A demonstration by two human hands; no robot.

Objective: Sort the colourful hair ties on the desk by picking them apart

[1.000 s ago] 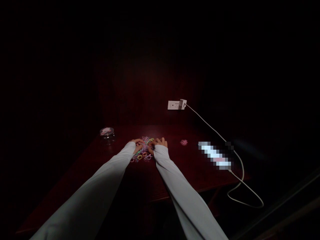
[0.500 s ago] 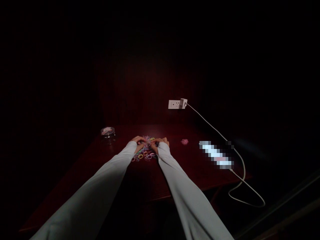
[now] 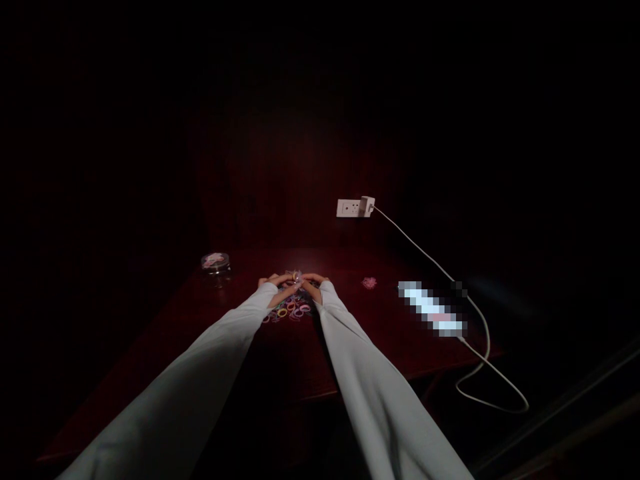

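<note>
Over a pile of colourful small elastic hair ties (image 3: 293, 310), my left hand (image 3: 280, 285) and my right hand (image 3: 315, 283) meet, fingertips nearly touching. Both are closed in a pinch on a small pale, shiny lavender bunch (image 3: 299, 278) that looks like hair ties. How many pieces are in it I cannot make out. The rest of the pile lies loose on the dark red table under and in front of my wrists. Yellow, pink, purple and green rings show there.
A small heap of pink hair ties (image 3: 369, 283) lies right of my hands. A clear round jar (image 3: 216, 265) stands at the left. Farther right is a blurred-out phone-like device (image 3: 433, 310), its white cable (image 3: 420, 248) running to a charger in the wall socket (image 3: 347, 209).
My fingers have drawn together above the pile, and the pale bunch now shows more clearly between them. The hands have turned slightly inward; the things around them have stayed put.
</note>
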